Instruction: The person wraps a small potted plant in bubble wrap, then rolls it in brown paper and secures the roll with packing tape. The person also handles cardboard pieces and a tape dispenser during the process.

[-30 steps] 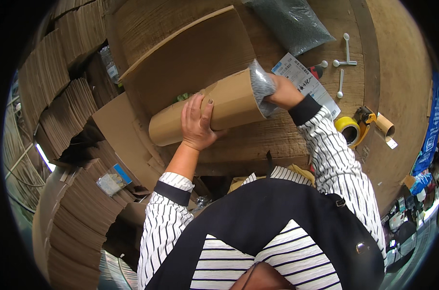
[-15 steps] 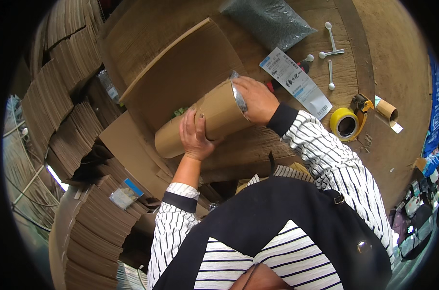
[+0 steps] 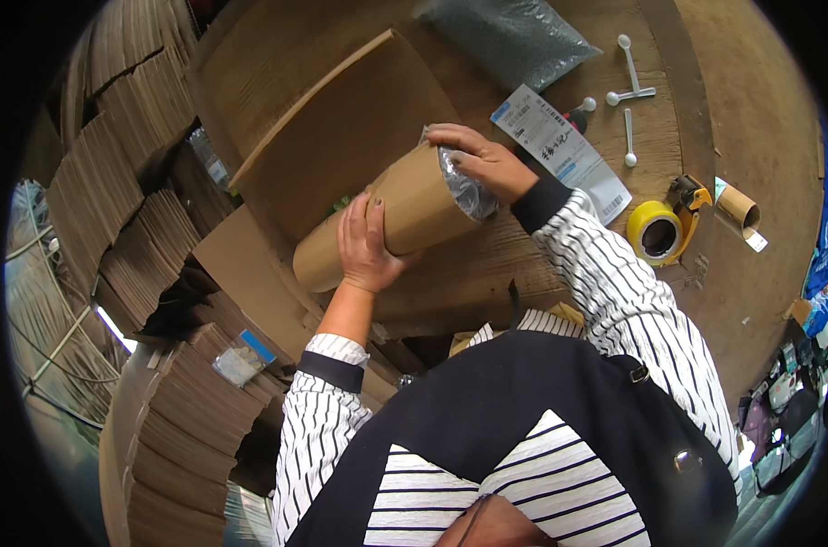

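carton (image 3: 421,202): matt cardboard | inner bag (image 3: 467,193): glossy plastic | tabletop (image 3: 667,137): matt, grained wood

A brown cardboard sleeve (image 3: 419,205), long and rounded like a flattened tube, lies slantwise over the wooden desk (image 3: 660,137). Its far end, up and to the right, stands higher in view than its lower left end, which curves round to a blunt edge. The card is plain and matt, with a slight ridge running along the upper side. The right-hand mouth is open and oval, its rim cleanly cut. Clear, crinkled plastic (image 3: 469,199) with a silvery-grey look fills this mouth and bulges past the rim, shiny along its folds. What the plastic wraps cannot be made out.
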`<state>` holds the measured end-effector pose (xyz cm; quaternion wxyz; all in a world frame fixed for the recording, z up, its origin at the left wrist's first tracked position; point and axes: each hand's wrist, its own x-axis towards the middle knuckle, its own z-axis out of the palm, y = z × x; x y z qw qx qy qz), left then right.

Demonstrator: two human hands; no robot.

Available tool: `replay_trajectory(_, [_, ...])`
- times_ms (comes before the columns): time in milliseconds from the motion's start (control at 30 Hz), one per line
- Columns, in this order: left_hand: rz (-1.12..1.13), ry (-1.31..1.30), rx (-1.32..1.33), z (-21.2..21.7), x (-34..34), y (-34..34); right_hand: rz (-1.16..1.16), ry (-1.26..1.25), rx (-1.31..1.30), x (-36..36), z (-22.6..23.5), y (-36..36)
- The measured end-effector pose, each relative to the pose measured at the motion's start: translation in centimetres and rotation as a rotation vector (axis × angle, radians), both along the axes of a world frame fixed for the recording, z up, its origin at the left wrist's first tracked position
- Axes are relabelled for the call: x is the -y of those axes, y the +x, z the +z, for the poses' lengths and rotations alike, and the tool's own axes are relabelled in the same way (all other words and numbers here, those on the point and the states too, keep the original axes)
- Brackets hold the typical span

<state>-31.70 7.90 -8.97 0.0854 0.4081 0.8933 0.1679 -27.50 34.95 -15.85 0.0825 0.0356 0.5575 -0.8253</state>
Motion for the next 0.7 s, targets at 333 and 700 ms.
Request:
replay_trajectory(333, [0.028, 0.036, 0.022, -0.4, -0.2, 0.1, -0.133, 0.571, 0.079, 1.8, 1.0, 1.1])
replay_trajectory(700, [0.044, -0.015, 0.136, 0.4, -1.1, -0.3, 0.042, 0.583, 0.049, -0.1, 1.2, -0.3])
